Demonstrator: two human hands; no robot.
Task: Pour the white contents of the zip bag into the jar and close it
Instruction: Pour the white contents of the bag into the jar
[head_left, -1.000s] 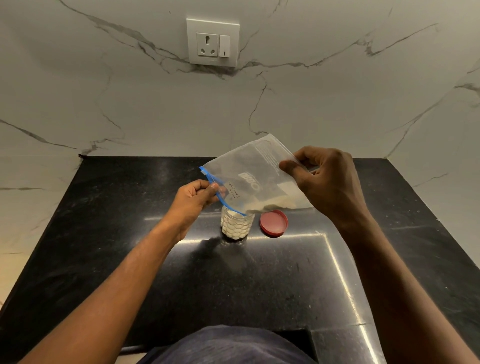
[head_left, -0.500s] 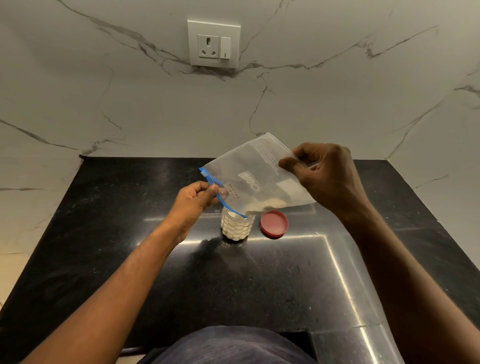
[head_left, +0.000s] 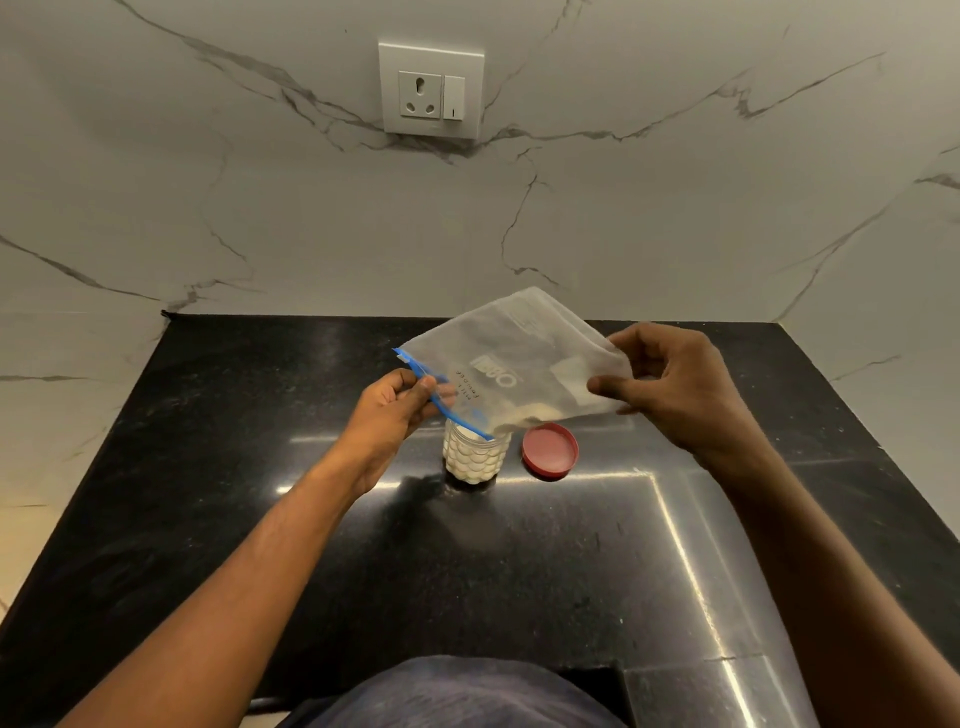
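Nearest the camera, in front of the jar, a dark garment (head_left: 457, 696) fills the bottom edge. A black polished counter (head_left: 208, 493) bears the jar.

Jar (head_left: 475, 460): one, clear, with a scale-patterned wall. It stands upright on the counter and is open at the top. White contents show through the wall over most of its height.

Lid (head_left: 550, 451): one, red and round. It lies flat on the counter just right of the jar, apart from it.

Left hand (head_left: 389, 415): just left of the jar and slightly above it, fingers curled, pinching the bag's blue zip strip (head_left: 441, 402).

Zip bag (head_left: 511, 364): one, translucent, with grey printing. It is held tilted directly above the jar, with the zip end lowest, at the jar's mouth. A small amount of white powder (head_left: 519, 415) sits in the low corner over the mouth. Whether the bag touches the rim cannot be told.

Right hand (head_left: 675, 389): above and right of the jar, thumb and fingers pinching the bag's raised far end.

Behind the jar rises a white marble-veined wall (head_left: 675, 208). One white socket plate (head_left: 431, 91) is mounted on it, high above the jar.

Count: two hands, one jar, one lid, one bag.
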